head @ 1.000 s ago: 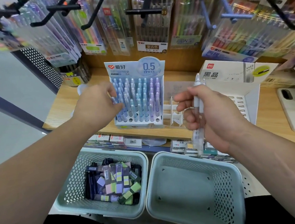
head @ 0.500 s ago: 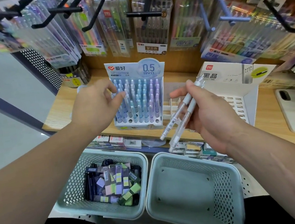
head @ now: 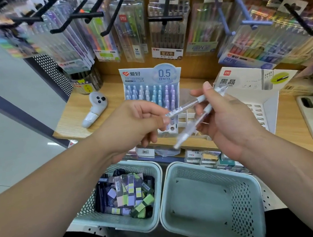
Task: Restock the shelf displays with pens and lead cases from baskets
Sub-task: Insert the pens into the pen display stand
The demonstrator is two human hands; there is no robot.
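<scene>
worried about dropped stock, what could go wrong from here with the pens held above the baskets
1. The right hand holds two clear plastic pens fanned apart while the left hand pinches the end of the upper one; pulling it could drag the lower pen loose, probably into the empty pale green basket below.
2. The blue cardboard 0.5 mm pen display stands right behind both hands; a bump might tip it.

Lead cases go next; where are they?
Head view, lower left: the lead cases lie in the left basket, beside the right basket.
</scene>
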